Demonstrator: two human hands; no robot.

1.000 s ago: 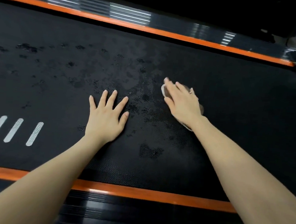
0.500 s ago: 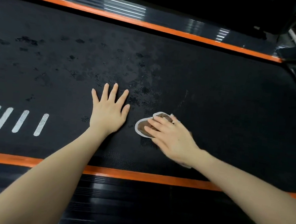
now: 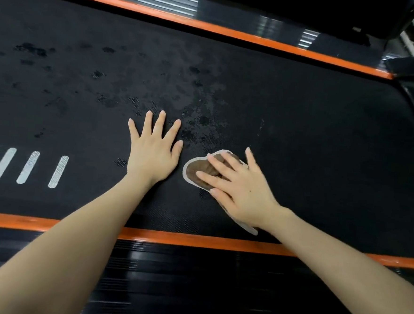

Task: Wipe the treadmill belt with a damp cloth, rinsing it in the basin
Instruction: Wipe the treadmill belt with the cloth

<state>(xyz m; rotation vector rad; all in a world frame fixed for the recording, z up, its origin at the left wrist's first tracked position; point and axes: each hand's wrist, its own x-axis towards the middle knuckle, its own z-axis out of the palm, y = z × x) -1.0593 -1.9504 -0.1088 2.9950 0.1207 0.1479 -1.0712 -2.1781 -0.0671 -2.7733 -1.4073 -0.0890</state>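
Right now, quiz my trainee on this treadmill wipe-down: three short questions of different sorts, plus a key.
1. True or false: the left hand lies flat on the belt, fingers spread, holding nothing.
2. The brown cloth lies under: A) the right hand; B) the left hand; C) neither hand.
3. How many white stripes mark the belt to the left of the hands?
Key: 1 true; 2 A; 3 four.
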